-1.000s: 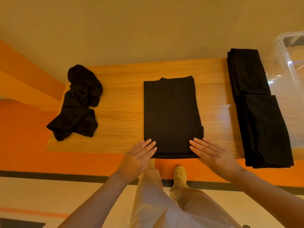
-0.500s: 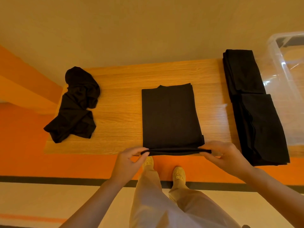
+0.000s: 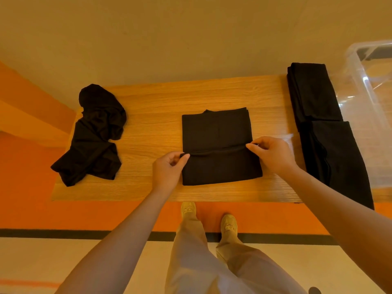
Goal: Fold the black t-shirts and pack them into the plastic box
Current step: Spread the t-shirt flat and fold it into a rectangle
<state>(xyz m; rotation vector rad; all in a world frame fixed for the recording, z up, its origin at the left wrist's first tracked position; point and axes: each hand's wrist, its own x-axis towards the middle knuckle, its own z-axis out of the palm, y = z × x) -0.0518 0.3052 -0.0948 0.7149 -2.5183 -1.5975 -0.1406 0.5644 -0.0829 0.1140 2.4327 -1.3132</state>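
T-shirt [image 3: 218, 145]: head view, mid-table [image 3: 152, 128], its near hem carried up over its middle to halve it.
Left hand [image 3: 167, 168]: pinches the hem's left corner.
Right hand [image 3: 271, 153]: pinches the right corner, keeping the edge taut.
Plastic box [image 3: 369, 98]: far right, beside the folded stack [image 3: 322, 128].

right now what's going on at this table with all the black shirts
A person is folding a black t-shirt in the middle of the wooden table. The left hand and right hand each pinch a corner of its near hem, lifted halfway over the shirt. A crumpled shirt waits at the left; folded shirts lie at the right beside the clear plastic box.
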